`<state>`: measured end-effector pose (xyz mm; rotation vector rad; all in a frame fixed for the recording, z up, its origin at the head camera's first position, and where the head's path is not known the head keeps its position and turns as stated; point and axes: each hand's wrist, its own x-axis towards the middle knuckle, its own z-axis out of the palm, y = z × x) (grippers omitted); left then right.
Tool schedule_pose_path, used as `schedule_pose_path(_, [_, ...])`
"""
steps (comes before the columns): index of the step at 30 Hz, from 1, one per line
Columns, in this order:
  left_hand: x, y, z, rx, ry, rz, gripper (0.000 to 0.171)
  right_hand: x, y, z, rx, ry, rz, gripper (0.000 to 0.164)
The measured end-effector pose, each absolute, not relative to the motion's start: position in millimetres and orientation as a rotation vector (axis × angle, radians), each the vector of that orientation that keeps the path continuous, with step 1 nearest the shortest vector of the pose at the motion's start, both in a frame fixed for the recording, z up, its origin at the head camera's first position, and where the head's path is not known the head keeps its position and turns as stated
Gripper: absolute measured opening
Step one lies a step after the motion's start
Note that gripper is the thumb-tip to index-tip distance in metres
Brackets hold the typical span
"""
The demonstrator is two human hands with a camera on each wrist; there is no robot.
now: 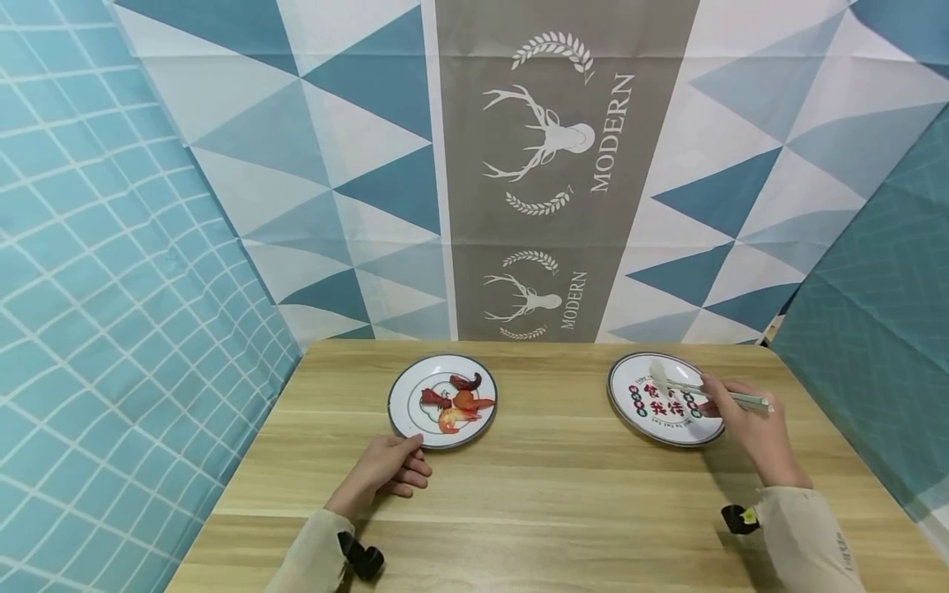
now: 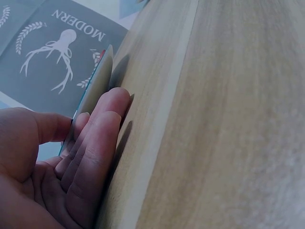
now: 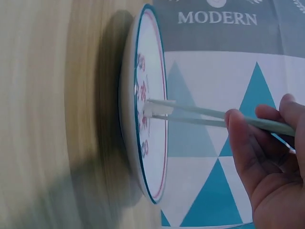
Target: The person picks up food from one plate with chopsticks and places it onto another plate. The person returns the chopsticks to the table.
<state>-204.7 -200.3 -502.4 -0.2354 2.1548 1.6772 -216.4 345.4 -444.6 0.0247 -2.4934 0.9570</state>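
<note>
At the left, my left hand pinches the near rim of a white plate, thumb on top and fingers beneath, as the left wrist view shows. Several reddish and orange food pieces lie on it, among them a dark curved one and a shrimp-like one. Over at the right, my right hand holds a pair of pale green chopsticks. A small whitish piece is at their tips, over a second white plate with red printed characters; whether it touches the plate I cannot tell.
Both plates stand toward the back of a wooden table. Behind it hangs a patterned cloth with deer prints. Blue checked cloth borders the left side, and a teal cloth the right.
</note>
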Motion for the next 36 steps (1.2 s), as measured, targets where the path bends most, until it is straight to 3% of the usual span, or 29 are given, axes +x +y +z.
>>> schedule_pose_path(17, [-204.6,-197.9,-502.0,-0.252,2.169,1.663,0.042,-214.1,348.2,-468.5,-0.269,-2.474,1.188,0.057])
schedule_pose_path(36, [-203.9,-198.0,-502.3,-0.255,2.176,1.66,0.043,-204.5,343.2,-470.6,-0.278,-2.389,1.342,0.06])
